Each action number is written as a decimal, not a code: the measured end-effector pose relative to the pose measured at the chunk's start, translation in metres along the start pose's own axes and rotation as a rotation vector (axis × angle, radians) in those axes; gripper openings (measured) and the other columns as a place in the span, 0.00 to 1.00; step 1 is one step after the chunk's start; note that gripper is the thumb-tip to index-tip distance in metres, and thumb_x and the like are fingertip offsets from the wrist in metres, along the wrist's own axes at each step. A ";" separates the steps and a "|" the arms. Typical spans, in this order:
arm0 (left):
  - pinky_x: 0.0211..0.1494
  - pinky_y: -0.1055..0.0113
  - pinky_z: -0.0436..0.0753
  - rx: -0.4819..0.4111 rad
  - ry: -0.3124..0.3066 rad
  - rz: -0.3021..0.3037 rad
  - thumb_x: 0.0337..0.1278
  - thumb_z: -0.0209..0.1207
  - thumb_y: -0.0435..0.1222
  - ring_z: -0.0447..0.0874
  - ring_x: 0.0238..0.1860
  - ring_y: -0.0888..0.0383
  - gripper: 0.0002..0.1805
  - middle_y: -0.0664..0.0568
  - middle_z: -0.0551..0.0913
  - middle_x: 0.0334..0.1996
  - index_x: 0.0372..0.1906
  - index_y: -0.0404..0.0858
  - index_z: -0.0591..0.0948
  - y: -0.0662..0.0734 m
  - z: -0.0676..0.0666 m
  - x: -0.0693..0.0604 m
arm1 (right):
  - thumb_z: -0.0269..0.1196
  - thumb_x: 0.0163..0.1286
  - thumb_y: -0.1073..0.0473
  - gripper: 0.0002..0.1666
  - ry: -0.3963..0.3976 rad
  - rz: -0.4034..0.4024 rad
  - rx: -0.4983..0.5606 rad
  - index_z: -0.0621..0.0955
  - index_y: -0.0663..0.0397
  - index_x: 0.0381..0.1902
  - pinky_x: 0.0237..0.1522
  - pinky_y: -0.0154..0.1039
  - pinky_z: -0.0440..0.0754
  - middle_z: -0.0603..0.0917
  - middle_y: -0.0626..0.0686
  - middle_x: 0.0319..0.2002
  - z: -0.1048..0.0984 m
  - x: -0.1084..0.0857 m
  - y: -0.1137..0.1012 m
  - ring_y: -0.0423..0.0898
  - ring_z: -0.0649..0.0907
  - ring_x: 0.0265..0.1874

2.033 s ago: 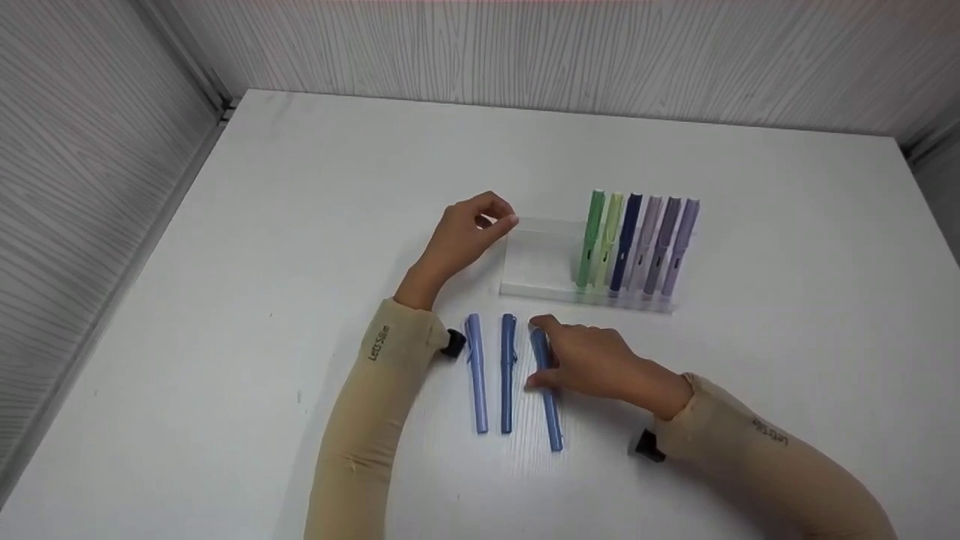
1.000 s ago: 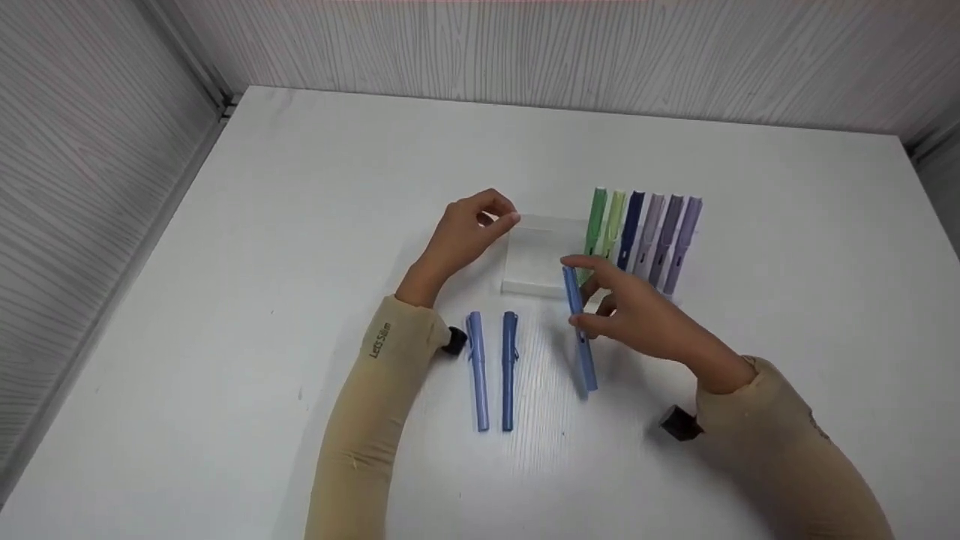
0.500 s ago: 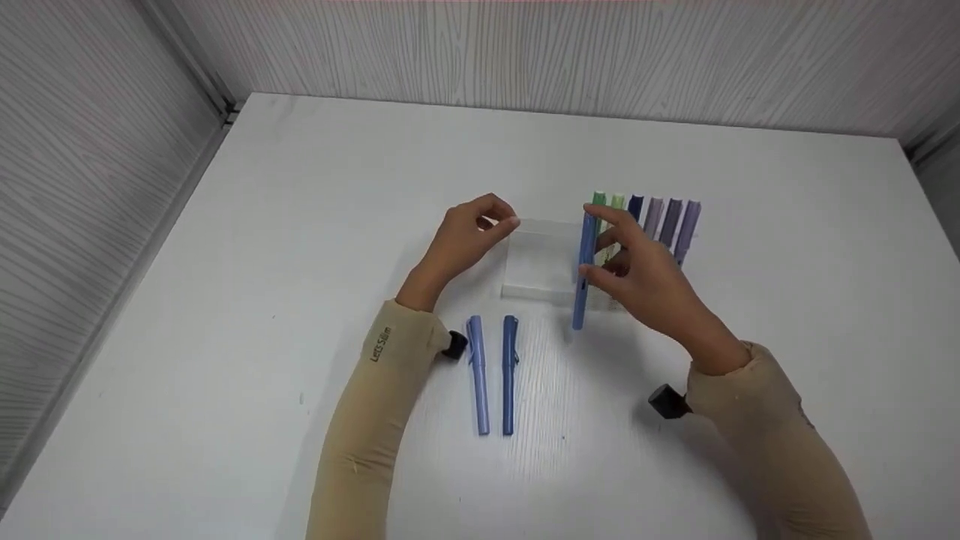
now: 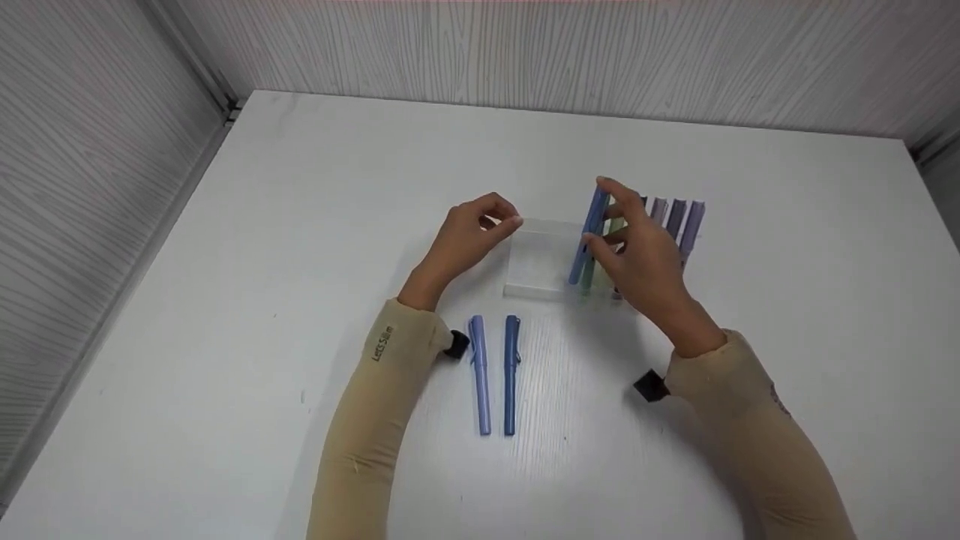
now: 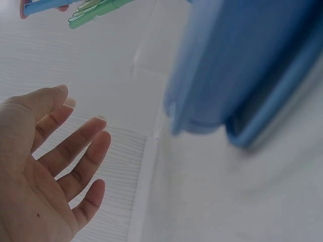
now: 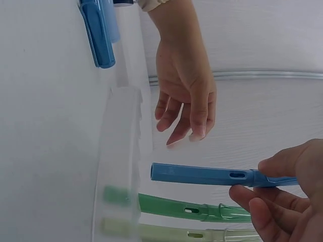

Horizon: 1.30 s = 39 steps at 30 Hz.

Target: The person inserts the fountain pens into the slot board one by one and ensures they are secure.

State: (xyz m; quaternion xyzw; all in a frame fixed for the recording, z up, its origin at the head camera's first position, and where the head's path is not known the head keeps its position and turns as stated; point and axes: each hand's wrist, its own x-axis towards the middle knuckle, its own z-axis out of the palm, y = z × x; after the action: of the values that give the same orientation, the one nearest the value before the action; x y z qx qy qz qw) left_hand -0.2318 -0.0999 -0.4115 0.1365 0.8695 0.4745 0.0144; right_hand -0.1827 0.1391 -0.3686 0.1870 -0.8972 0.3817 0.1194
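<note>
My right hand [image 4: 646,255] pinches a blue fountain pen [image 4: 580,261] between thumb and fingers. The pen is nearly upright with a slight tilt, just left of the green pen [image 6: 171,205] in a clear pen stand [image 4: 536,259]. In the right wrist view its lower end [image 6: 161,172] hangs apart from the stand's front ledge. At the stand's back left corner, my left hand [image 4: 469,234] pinches the edge with thumb and index finger. Beyond the green pen stand a pale yellow-green pen [image 6: 169,233], a navy one mostly hidden by my right hand, and several purple pens [image 4: 694,225].
Two more pens lie on the white table in front of the stand: a periwinkle one [image 4: 482,382] and a darker blue one [image 4: 510,382]. Black wrist cameras [image 4: 651,385] stick out from both sleeves. A wood-grain wall [image 4: 525,52] rises behind the table.
My right hand has picked up the rightmost blue pen from the table, turned it upright and carried it back to the stand beside the green pen. My left hand has stayed at the corner.
</note>
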 end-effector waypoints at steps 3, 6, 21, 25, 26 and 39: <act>0.54 0.66 0.77 0.013 -0.002 -0.003 0.65 0.58 0.47 0.80 0.46 0.57 0.13 0.52 0.85 0.43 0.45 0.43 0.81 0.000 0.001 0.000 | 0.64 0.66 0.63 0.38 -0.001 -0.002 -0.015 0.62 0.46 0.71 0.37 0.49 0.85 0.81 0.61 0.48 0.003 0.000 0.002 0.54 0.87 0.36; 0.54 0.65 0.77 0.017 0.000 0.003 0.65 0.58 0.47 0.80 0.46 0.57 0.14 0.52 0.85 0.43 0.45 0.42 0.81 0.000 0.001 0.000 | 0.64 0.66 0.63 0.38 -0.003 0.003 -0.028 0.62 0.46 0.71 0.37 0.49 0.85 0.81 0.61 0.49 0.004 0.000 0.002 0.54 0.87 0.36; 0.53 0.66 0.78 -0.001 0.006 0.012 0.65 0.58 0.47 0.80 0.45 0.58 0.13 0.52 0.85 0.42 0.44 0.42 0.81 -0.001 0.001 0.000 | 0.63 0.67 0.63 0.40 -0.062 0.013 -0.056 0.60 0.46 0.72 0.32 0.47 0.83 0.81 0.60 0.47 0.017 -0.004 0.006 0.53 0.86 0.36; 0.53 0.66 0.78 -0.002 0.006 0.017 0.65 0.58 0.47 0.80 0.45 0.58 0.13 0.52 0.85 0.42 0.44 0.42 0.81 -0.002 0.001 0.000 | 0.62 0.67 0.63 0.40 -0.071 0.026 -0.067 0.59 0.46 0.73 0.30 0.45 0.81 0.80 0.59 0.46 0.018 -0.005 0.006 0.52 0.86 0.36; 0.53 0.66 0.78 0.001 0.005 0.014 0.65 0.58 0.47 0.80 0.45 0.58 0.13 0.52 0.85 0.42 0.44 0.42 0.81 -0.002 0.001 0.000 | 0.62 0.67 0.63 0.40 -0.073 0.026 -0.069 0.59 0.46 0.73 0.30 0.45 0.81 0.80 0.59 0.46 0.018 -0.004 0.006 0.52 0.86 0.36; 0.53 0.66 0.78 0.003 0.010 0.020 0.65 0.58 0.46 0.81 0.45 0.56 0.13 0.51 0.85 0.43 0.44 0.41 0.81 0.001 0.001 -0.001 | 0.63 0.67 0.61 0.40 -0.085 0.037 -0.139 0.59 0.45 0.73 0.29 0.40 0.77 0.82 0.57 0.43 0.018 -0.001 0.003 0.49 0.80 0.29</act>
State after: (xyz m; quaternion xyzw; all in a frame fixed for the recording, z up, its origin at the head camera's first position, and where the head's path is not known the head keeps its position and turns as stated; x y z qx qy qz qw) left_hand -0.2307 -0.0989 -0.4112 0.1430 0.8689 0.4738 0.0051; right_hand -0.1845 0.1280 -0.3826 0.1775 -0.9291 0.3126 0.0868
